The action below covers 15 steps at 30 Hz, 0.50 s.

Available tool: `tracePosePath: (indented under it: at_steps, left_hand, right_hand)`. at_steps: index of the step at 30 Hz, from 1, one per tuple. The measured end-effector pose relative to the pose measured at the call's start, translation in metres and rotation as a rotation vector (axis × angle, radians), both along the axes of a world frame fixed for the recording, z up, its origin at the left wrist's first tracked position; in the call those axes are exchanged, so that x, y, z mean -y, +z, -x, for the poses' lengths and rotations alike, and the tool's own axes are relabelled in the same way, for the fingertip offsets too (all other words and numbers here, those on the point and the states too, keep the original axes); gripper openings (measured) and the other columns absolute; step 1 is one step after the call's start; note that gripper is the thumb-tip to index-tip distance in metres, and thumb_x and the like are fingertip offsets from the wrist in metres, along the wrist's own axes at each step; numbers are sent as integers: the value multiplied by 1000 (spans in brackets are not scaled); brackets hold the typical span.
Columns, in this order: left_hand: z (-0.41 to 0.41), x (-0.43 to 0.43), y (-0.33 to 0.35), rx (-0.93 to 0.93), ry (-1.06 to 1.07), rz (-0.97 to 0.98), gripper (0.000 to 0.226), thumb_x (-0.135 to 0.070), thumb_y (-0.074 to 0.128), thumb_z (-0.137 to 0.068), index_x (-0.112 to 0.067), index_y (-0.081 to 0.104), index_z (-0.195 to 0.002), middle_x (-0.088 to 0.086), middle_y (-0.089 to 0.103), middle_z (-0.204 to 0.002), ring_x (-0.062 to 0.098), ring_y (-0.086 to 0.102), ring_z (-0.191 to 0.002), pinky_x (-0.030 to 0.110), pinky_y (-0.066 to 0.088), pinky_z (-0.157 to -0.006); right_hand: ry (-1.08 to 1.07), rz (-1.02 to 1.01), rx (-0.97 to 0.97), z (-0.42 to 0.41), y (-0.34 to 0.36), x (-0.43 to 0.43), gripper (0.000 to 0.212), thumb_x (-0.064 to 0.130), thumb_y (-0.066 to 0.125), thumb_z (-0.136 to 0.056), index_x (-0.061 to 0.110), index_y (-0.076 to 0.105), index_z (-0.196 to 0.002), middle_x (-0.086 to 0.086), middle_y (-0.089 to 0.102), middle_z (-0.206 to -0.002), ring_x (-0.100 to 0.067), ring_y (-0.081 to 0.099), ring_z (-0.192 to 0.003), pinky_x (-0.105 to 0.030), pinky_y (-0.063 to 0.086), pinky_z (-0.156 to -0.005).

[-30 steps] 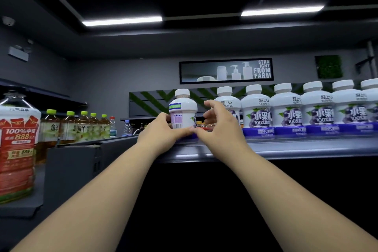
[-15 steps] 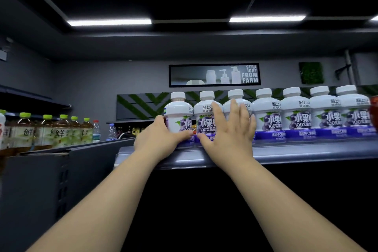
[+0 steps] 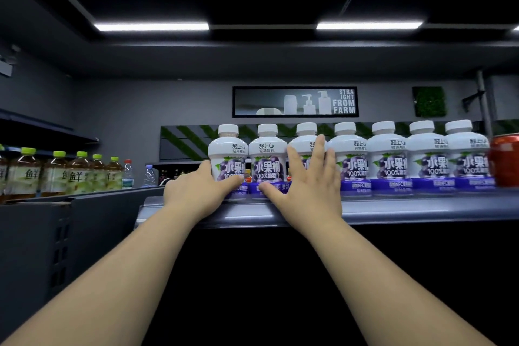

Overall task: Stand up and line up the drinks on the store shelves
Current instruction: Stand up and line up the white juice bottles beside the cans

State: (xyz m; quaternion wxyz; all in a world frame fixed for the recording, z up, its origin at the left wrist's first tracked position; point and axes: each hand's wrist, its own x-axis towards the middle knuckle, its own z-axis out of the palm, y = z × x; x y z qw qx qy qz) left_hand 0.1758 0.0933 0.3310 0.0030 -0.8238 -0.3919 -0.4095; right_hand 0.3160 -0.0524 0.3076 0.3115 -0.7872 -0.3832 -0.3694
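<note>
Seven juice bottles point(image 3: 387, 160) stand in one row along the shelf point(image 3: 421, 209) front. Left hand point(image 3: 196, 191) wraps the leftmost juice bottle point(image 3: 229, 149) at the row's left end. Right hand point(image 3: 309, 185) lies flat before the third juice bottle point(image 3: 304, 140). A can point(image 3: 505, 160) sits just right of the row. Tea bottles point(image 3: 78, 174) stand on a separate shelf well left. A wall sign point(image 3: 295, 101) hangs behind, above.

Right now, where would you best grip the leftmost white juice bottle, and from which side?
Probably the wide lower body of the leftmost juice bottle, coming from its open left side and front: it stands upright at the row's end, while the next bottle crowds its right. The left hand wraps it there.
</note>
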Motion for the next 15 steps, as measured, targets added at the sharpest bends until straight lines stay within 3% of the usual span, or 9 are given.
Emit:
tracePosePath:
  at_steps: [2,5,7,9,11,13,15]
  left_hand:
    - [-1,4,-1,9,42,-38,79,-92,39,-71,-26,53,-111,4,65,-123,27,59,-116,38,42,-91]
    - [2,5,-3,46,3,-34,67,-85,43,-77,-29,59,-110,1,68,-117,26,61,-111,34,40,-80]
    - [4,5,-6,66,23,-79,66,-82,44,-80,-29,56,-118,4,68,-118,28,61,-110,36,40,-79]
    - [2,7,-13,115,50,-206,86,-80,45,-80,-23,36,-144,10,59,-134,32,54,-121,42,41,-91]
    - [-1,11,-20,125,18,-365,97,-80,39,-79,-25,15,-155,11,34,-155,33,36,-138,48,35,-106]
    - [-2,13,-26,73,6,-480,92,-79,30,-78,-31,15,-155,11,17,-162,34,22,-145,52,30,-110]
    - [-1,12,-28,47,-5,-559,85,-75,33,-80,-32,27,-153,12,18,-162,36,20,-146,55,28,-110]
  right_hand:
    - [19,6,-4,-1,-1,1,97,83,41,-82,36,0,-157,-10,-35,-159,-39,-22,-149,-56,-1,-121]
    - [37,16,0,-2,-1,2,97,83,40,-83,36,-2,-157,-11,-35,-158,-40,-23,-149,-56,-3,-121]
    - [41,17,10,-3,-2,2,96,83,39,-84,35,-3,-157,-12,-35,-158,-40,-23,-148,-56,-4,-121]
    - [38,17,27,-4,-3,2,96,83,37,-84,35,-5,-157,-13,-34,-159,-40,-24,-148,-55,-6,-121]
    - [30,15,53,-5,-4,3,95,82,34,-86,35,-6,-157,-14,-34,-159,-38,-27,-148,-55,-9,-121]
    - [28,23,77,-4,-5,3,91,80,32,-88,36,-7,-157,-14,-35,-159,-38,-30,-147,-56,-11,-120]
    - [31,37,118,-3,-6,1,87,79,29,-89,37,-6,-157,-13,-36,-158,-38,-32,-146,-57,-13,-119]
